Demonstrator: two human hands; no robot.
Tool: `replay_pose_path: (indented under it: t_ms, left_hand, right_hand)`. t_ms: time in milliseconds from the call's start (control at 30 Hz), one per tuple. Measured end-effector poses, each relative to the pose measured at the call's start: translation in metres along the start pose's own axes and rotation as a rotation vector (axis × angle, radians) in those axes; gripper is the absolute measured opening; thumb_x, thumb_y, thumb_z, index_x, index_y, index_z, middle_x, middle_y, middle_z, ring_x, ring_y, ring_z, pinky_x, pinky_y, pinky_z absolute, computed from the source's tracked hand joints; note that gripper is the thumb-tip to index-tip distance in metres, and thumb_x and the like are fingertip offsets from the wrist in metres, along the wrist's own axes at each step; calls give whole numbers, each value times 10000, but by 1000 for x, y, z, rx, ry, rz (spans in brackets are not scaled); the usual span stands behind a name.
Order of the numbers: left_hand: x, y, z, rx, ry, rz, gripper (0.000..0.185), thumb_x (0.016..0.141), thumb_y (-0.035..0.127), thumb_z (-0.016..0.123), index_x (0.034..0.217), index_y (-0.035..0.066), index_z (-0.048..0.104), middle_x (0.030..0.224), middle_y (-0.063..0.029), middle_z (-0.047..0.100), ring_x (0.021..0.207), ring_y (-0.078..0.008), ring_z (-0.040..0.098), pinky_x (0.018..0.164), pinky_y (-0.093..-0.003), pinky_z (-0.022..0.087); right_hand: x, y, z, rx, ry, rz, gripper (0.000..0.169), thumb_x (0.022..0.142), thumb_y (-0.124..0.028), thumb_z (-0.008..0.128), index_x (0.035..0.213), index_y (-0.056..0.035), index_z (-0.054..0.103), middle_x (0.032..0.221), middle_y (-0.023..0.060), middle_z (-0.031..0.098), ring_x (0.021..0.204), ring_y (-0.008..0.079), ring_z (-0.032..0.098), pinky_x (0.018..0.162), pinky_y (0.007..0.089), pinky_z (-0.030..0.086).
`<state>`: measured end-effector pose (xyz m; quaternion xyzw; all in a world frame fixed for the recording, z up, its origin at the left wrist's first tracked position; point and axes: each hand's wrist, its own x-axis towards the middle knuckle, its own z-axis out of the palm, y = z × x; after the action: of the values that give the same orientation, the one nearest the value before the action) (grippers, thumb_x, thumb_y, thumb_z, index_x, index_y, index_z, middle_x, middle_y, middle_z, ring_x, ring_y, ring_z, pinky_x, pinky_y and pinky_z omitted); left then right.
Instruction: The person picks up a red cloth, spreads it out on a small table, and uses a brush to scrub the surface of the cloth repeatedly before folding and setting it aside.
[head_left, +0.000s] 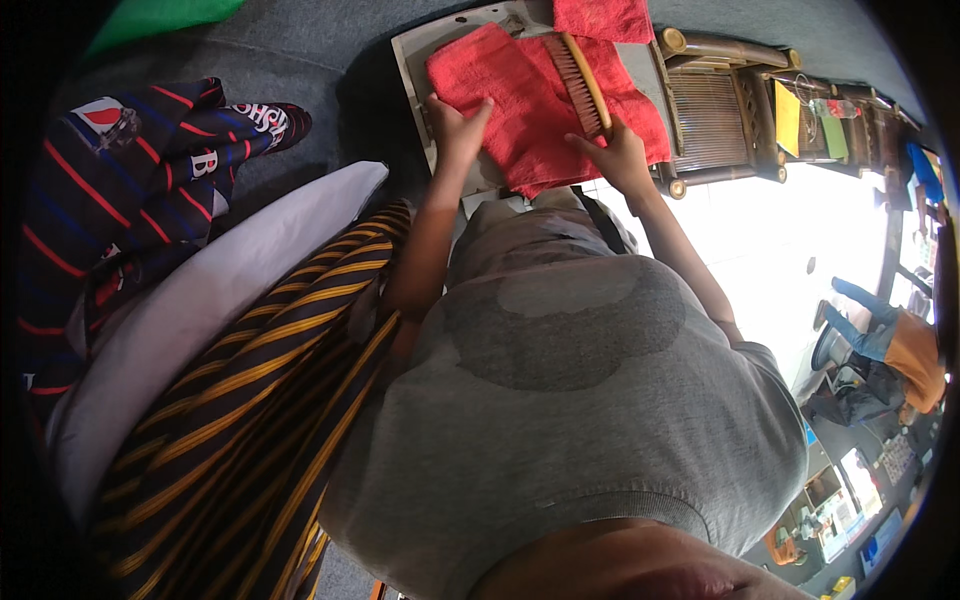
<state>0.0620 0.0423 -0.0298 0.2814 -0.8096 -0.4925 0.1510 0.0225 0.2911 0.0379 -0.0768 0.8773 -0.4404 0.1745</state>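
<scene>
A red terry cloth (499, 105) lies over a pale, worn board or tabletop (411, 71). My left hand (456, 131) is at the cloth's left edge, thumb on top and some fingers hidden; it seems to pinch the fabric. On the right part of the cloth rests a brush with a curved wooden back and brown bristles (581, 82), tilted, its near end against my right hand (619, 154). That hand's thumb lies on the cloth; its other fingers are mostly hidden, so its grip is unclear. Another red cloth (604, 19) is at the top edge.
Striped garments (255, 360), a white fabric (217, 255) and a dark printed jersey (142, 157) hang or lie at left. Bamboo furniture (709, 112) stands at right, with a plastic bottle (840, 109) farther along. A person in an orange top (911, 360) is at far right.
</scene>
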Motion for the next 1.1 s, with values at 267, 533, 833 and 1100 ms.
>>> replay_pose_path:
  t_ms: [267, 533, 833, 1100]
  left_hand:
    - [-79, 39, -26, 186, -358, 483, 312, 756, 219, 767, 958, 61, 589, 947, -101, 582, 899, -299, 573, 808, -422, 464]
    - [-101, 31, -28, 314, -501, 501, 180, 792, 157, 714, 874, 53, 593, 891, -93, 558, 836, -302, 594, 729, -413, 473]
    - [-102, 48, -30, 33, -800, 558, 117, 837, 153, 688, 853, 50, 633, 857, -80, 591, 767, -242, 612, 691, -352, 483]
    - [-78, 28, -35, -11, -226, 296, 87, 840, 69, 668, 892, 43, 604, 804, -79, 607, 702, -200, 613, 645, -306, 491]
  right_hand:
    - [-1, 22, 8, -38, -100, -28, 407, 728, -290, 786, 939, 18, 622, 785, 138, 662, 740, 225, 661, 678, 349, 502]
    - [7, 32, 6, 194, -111, 40, 338, 746, -197, 762, 961, 22, 621, 734, 84, 657, 707, 176, 645, 660, 322, 497]
    - [-1, -15, -18, 374, -283, 234, 352, 817, -148, 729, 1106, 18, 616, 952, 51, 662, 871, 110, 597, 795, 298, 472]
    - [-21, -9, -29, 112, -265, 340, 343, 793, -244, 770, 987, -10, 611, 878, 43, 618, 852, 123, 576, 784, 296, 450]
